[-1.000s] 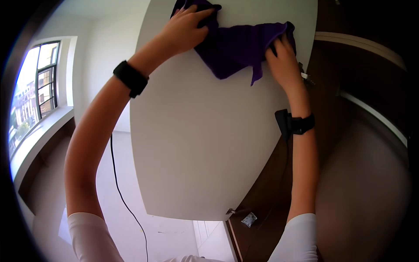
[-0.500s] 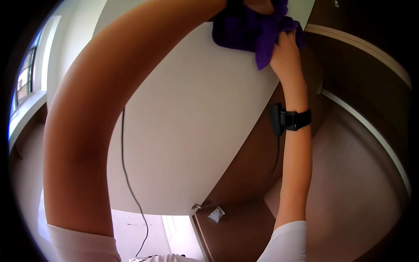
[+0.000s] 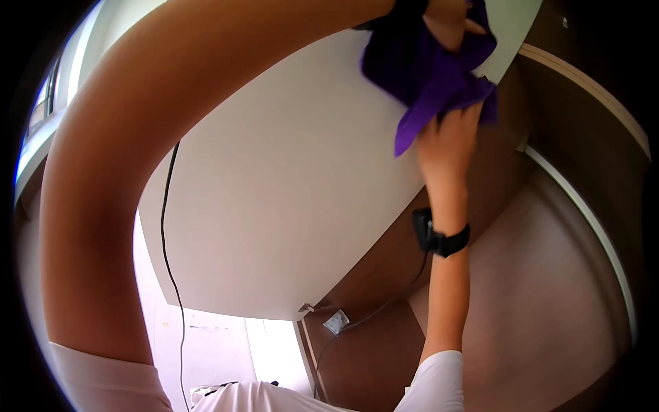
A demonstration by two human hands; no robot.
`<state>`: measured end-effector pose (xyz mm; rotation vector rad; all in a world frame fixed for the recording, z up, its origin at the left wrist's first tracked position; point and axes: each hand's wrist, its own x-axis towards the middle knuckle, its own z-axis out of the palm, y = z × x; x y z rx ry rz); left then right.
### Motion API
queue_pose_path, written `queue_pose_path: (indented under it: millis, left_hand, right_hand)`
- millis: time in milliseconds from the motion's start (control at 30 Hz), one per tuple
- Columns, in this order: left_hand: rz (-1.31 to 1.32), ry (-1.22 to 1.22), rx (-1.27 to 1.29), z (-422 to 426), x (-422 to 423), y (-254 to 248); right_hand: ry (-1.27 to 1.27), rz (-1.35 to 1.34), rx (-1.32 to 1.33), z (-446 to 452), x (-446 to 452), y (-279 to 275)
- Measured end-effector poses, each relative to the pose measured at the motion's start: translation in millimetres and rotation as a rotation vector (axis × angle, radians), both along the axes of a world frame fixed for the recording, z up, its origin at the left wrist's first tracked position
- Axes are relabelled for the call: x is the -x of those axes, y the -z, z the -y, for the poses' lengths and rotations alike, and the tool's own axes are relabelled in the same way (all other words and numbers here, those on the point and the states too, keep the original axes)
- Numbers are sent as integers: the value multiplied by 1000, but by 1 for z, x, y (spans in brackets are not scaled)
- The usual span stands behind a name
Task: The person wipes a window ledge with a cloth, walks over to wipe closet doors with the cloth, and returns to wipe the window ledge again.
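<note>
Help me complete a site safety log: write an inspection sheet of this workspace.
Surface: flat off-white panel, no damage made out.
Job's things: crumpled purple cloth at the panel's upper part.
Clutter: small silvery-white packet on the dark brown board.
Grips: left grip on the cloth, cut off by the frame; right grip at its lower edge, fingertips hidden.
Cables: thin black cable before the panel, left; another from the black strapped wrist device.
Surroundings: dark-framed window, far left; dark brown panelling, right.

Single head-worn view; faces forward, down; close to pale panel (image 3: 274, 172).
</note>
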<state>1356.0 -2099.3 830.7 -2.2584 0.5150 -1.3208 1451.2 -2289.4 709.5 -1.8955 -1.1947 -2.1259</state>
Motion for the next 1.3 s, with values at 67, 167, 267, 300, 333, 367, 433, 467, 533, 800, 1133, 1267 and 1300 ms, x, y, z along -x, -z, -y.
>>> queue_pose_path:
  millis: [67, 167, 267, 300, 333, 367, 433, 467, 533, 800, 1133, 1267, 1300]
  left_hand:
    - [36, -5, 55, -5, -5, -11]
    - [55, 34, 176, -4, -7, 8]
    - [46, 138, 213, -22, -9, 58]
    - [72, 151, 215, -29, -9, 79]
    - [79, 164, 211, -36, -7, 101]
    - [85, 177, 207, -43, -5, 123]
    - [43, 167, 204, -60, 5, 173]
    - [65, 189, 220, -70, 11, 199]
    - [95, 214, 230, -79, 16, 215]
    - [458, 100, 1033, -118, 35, 280]
    - [153, 212, 1155, -86, 48, 464]
    - [222, 231, 847, -90, 43, 383]
    - [209, 285, 984, -72, 45, 363]
  right_hand:
    - [-78, -114, -63, -4, 6, -24]
    - [-169, -244, -99, -13, 20, -27]
    - [-148, -286, -54, -22, 26, 11]
    - [-79, -198, 10, -23, 23, 31]
    - [-16, -109, 75, -24, 23, 51]
    - [-36, -145, 89, -23, 24, 74]
    - [74, -209, 110, -21, 30, 116]
    - [55, -237, 120, -25, 31, 125]
    - [-18, -203, 114, -22, 35, 122]
    - [-136, -298, -112, -102, 25, 152]
    - [-172, -810, -122, -84, 72, 339]
    - [-277, -581, -319, -80, 58, 257]
    - [-250, -566, -378, -74, 56, 254]
